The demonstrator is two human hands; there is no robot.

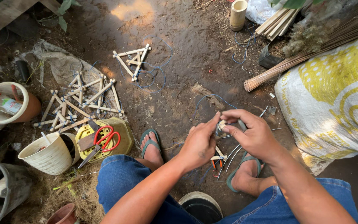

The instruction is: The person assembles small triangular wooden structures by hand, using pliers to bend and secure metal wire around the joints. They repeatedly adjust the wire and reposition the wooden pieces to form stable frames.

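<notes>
left hand (199,143) grip: pinching blue wire (206,99) | right hand (249,132) grip: clenched on small bamboo piece (221,125)

The small piece pinched between the left hand (199,143) and right hand (251,132) is largely hidden by fingers; the grey bucket (1,193) is cut off by the left edge; the yellow-patterned sack (332,95) is cropped at the right.

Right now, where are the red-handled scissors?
In the head view, the red-handled scissors lie lower left on a yellow-green container lid, beside the white woven basket.
</notes>
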